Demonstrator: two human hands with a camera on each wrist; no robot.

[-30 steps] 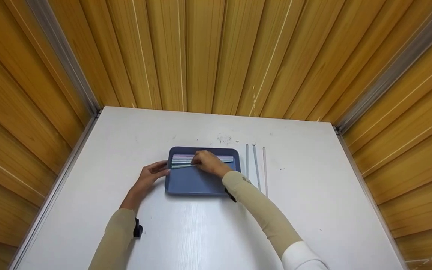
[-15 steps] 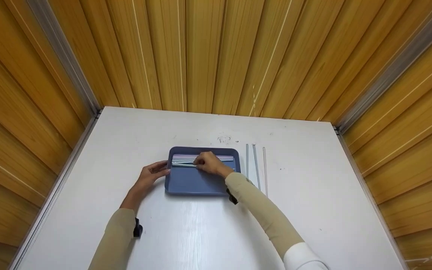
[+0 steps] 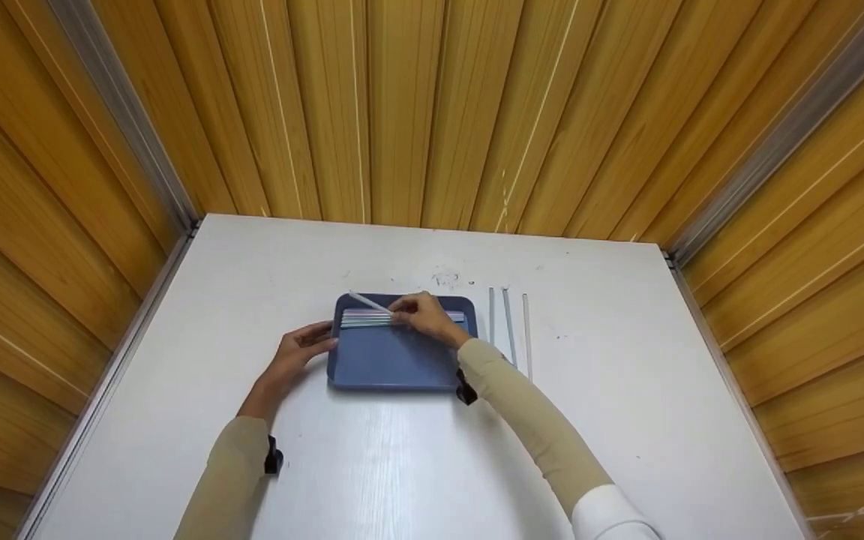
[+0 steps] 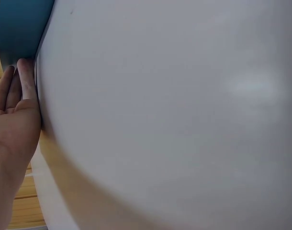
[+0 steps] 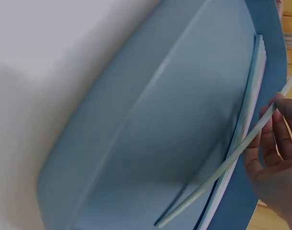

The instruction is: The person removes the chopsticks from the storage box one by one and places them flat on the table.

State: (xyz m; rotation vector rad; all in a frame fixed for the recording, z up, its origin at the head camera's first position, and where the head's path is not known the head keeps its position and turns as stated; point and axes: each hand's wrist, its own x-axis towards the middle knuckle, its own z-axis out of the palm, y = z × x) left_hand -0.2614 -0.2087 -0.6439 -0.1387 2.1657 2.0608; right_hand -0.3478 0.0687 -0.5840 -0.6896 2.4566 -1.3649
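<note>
- One straw [image 3: 370, 302] is pinched between the thumb and fingers of the right hand [image 3: 421, 313]; it slants over the tray, and the right wrist view shows it crossing above the other straws, its lower end meeting its own shadow on the tray floor.
- One left hand [image 3: 303, 351] touches the left wall of the tray, its fingers mostly straight and its thumb spread apart from them.
- One row of straws [image 3: 366, 319], pale violet, white and blue-green, lies side by side inside the tray along its far wall, partly under the right hand; they lie too close together for me to tell their number.
- One blue tray [image 3: 394, 360] sits flat between the two hands, its near part bare.
- Three more straws lie apart on the table to the right of the tray: two bluish ones [image 3: 509, 322] and one paler one [image 3: 527, 330], their near ends hidden by the right arm.
- Two beige sleeves [image 3: 544, 435] cover the forearms, with one black object [image 3: 274, 455] at each wrist.
- One white table [image 3: 282, 255] bears everything.
- Three wood-patterned walls [image 3: 402, 112] surround it, with two grey metal posts [image 3: 124, 127] at the corners.
</note>
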